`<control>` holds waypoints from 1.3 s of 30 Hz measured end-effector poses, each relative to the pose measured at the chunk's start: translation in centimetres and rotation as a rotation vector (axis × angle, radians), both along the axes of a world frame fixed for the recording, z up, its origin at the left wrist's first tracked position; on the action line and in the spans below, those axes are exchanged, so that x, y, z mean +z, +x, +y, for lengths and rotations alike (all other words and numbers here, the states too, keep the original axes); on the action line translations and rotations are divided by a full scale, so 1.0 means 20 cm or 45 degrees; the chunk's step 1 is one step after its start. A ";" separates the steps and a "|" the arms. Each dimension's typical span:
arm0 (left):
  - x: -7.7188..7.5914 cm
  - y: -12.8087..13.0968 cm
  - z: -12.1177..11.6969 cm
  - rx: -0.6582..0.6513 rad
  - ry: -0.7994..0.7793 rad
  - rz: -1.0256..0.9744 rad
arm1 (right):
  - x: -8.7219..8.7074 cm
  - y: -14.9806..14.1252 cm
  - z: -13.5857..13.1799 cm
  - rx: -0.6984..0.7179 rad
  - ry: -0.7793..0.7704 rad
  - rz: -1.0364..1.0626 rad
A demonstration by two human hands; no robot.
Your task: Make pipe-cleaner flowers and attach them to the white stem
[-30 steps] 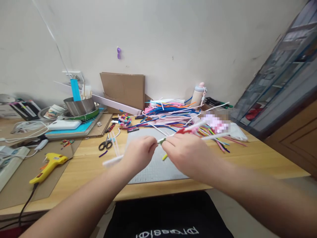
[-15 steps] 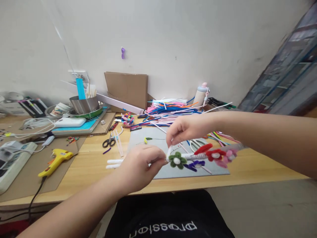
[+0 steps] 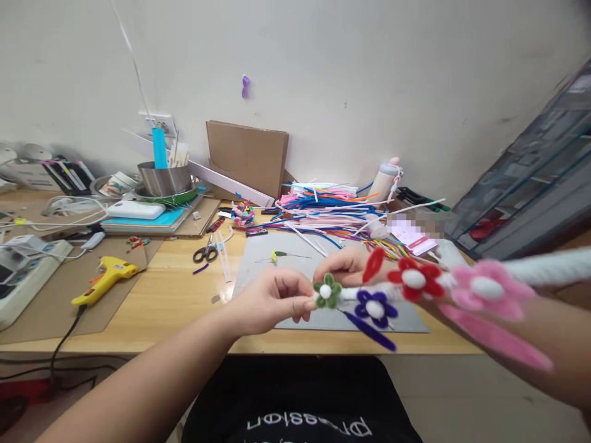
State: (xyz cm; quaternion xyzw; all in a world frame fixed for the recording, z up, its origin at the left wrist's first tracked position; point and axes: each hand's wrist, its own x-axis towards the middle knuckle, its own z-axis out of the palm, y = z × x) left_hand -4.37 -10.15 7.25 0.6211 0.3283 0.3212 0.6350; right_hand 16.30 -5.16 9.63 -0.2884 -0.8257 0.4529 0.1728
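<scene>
My left hand (image 3: 277, 299) pinches the near-left end of a white-wrapped stem (image 3: 549, 267), which stretches out to the right edge of the view. Fuzzy flowers sit along it: a green flower (image 3: 327, 291) right at my left fingertips, a purple flower (image 3: 376, 309), a red flower (image 3: 414, 279) and a pink flower (image 3: 492, 289). Petal-like leaves in red, purple and pink stick out beside them. Behind the stem, my right hand (image 3: 344, 264) is curled close to the green flower. Its fingertips are partly hidden, and what they hold cannot be made out.
A grey mat (image 3: 258, 252) lies under my hands, with a small yellow flower on a wire (image 3: 274, 255). Behind it is a heap of pipe cleaners (image 3: 318, 206). Scissors (image 3: 205, 251), a yellow glue gun (image 3: 105, 280) and a power strip (image 3: 34, 283) are leftward.
The stem has swung so its flowers face me and its right part is nearer. My right hand has moved from above the stem to behind it. The view has shifted slightly.
</scene>
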 end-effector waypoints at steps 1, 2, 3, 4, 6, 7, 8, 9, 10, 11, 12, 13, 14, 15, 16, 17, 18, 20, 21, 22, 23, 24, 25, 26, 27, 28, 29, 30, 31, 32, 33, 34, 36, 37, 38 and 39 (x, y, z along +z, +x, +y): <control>-0.02 0.01 0.01 0.046 -0.019 -0.025 | -0.05 -0.01 -0.02 -0.068 0.035 0.029; -0.03 0.01 0.02 0.098 -0.029 -0.040 | -0.11 -0.03 -0.03 -0.144 0.098 0.052; -0.05 0.02 0.02 0.144 -0.046 -0.052 | -0.16 -0.04 -0.05 -0.230 0.197 0.076; -0.07 0.03 0.03 0.185 -0.067 -0.068 | -0.21 -0.06 -0.07 -0.282 0.266 0.085; -0.11 0.04 0.05 0.241 -0.130 -0.118 | -0.29 -0.08 -0.11 -0.353 0.312 0.110; -0.13 0.04 0.06 0.256 -0.159 -0.149 | -0.32 -0.09 -0.13 -0.379 0.312 0.105; -0.14 0.04 0.06 0.262 -0.181 -0.181 | -0.35 -0.10 -0.14 -0.413 0.315 0.102; -0.15 0.04 0.07 0.262 -0.193 -0.207 | -0.36 -0.10 -0.14 -0.447 0.323 0.097; -0.16 0.04 0.07 0.261 -0.194 -0.218 | -0.37 -0.10 -0.15 -0.478 0.339 0.093; -0.16 0.04 0.08 0.265 -0.188 -0.212 | -0.38 -0.09 -0.15 -0.503 0.360 0.093; -0.16 0.04 0.08 0.279 -0.177 -0.189 | -0.38 -0.09 -0.16 -0.519 0.386 0.087; -0.16 0.04 0.09 0.300 -0.167 -0.148 | -0.38 -0.09 -0.16 -0.527 0.417 0.065; -0.16 0.04 0.09 0.334 -0.158 -0.096 | -0.38 -0.09 -0.17 -0.536 0.454 0.026; -0.15 0.04 0.09 0.376 -0.144 -0.038 | -0.37 -0.09 -0.18 -0.541 0.494 -0.026; -0.15 0.04 0.09 0.422 -0.123 0.019 | -0.37 -0.09 -0.19 -0.548 0.536 -0.082; -0.14 0.05 0.09 0.468 -0.092 0.071 | -0.37 -0.09 -0.20 -0.550 0.576 -0.133; -0.14 0.06 0.09 0.511 -0.052 0.113 | -0.36 -0.10 -0.21 -0.549 0.613 -0.172; -0.13 0.07 0.09 0.585 0.037 0.162 | -0.36 -0.11 -0.23 -0.542 0.681 -0.217; -0.13 0.08 0.09 0.614 0.073 0.169 | -0.36 -0.12 -0.23 -0.542 0.707 -0.223; -0.14 0.08 0.09 0.642 0.099 0.170 | -0.37 -0.12 -0.23 -0.545 0.727 -0.222; -0.15 0.08 0.09 0.661 0.114 0.173 | -0.37 -0.13 -0.23 -0.548 0.743 -0.220; -0.16 0.08 0.10 0.674 0.132 0.187 | -0.37 -0.13 -0.23 -0.550 0.757 -0.225; -0.17 0.08 0.10 0.681 0.165 0.219 | -0.37 -0.14 -0.23 -0.549 0.776 -0.245; -0.18 0.07 0.10 0.682 0.216 0.269 | -0.37 -0.14 -0.24 -0.549 0.805 -0.284; -0.19 0.06 0.10 0.680 0.289 0.336 | -0.36 -0.14 -0.25 -0.547 0.851 -0.341; -0.20 0.06 0.10 0.678 0.383 0.412 | -0.35 -0.14 -0.26 -0.541 0.915 -0.406; -0.20 0.05 0.10 0.676 0.489 0.492 | -0.34 -0.14 -0.27 -0.528 0.995 -0.470; -0.20 0.05 0.09 0.676 0.594 0.572 | -0.32 -0.14 -0.29 -0.508 1.088 -0.525; -0.19 0.05 0.09 0.672 0.694 0.648 | -0.29 -0.14 -0.30 -0.479 1.188 -0.569; -0.19 0.05 0.08 0.665 0.786 0.719 | -0.25 -0.13 -0.31 -0.439 1.284 -0.609; -0.18 0.05 0.07 0.652 0.867 0.785 | -0.21 -0.13 -0.32 -0.390 1.373 -0.647; -0.17 0.05 0.07 0.634 0.937 0.846 | -0.16 -0.13 -0.31 -0.328 1.449 -0.681; -0.15 0.06 0.05 0.582 1.062 0.949 | -0.04 -0.14 -0.28 -0.157 1.543 -0.742; -0.15 0.06 0.05 0.542 1.118 0.980 | 0.02 -0.15 -0.25 -0.049 1.559 -0.749; -0.14 0.06 0.04 0.496 1.169 0.994 | 0.07 -0.15 -0.21 0.062 1.545 -0.760; -0.13 0.06 0.04 0.449 1.211 0.986 | 0.13 -0.15 -0.16 0.133 1.505 -0.791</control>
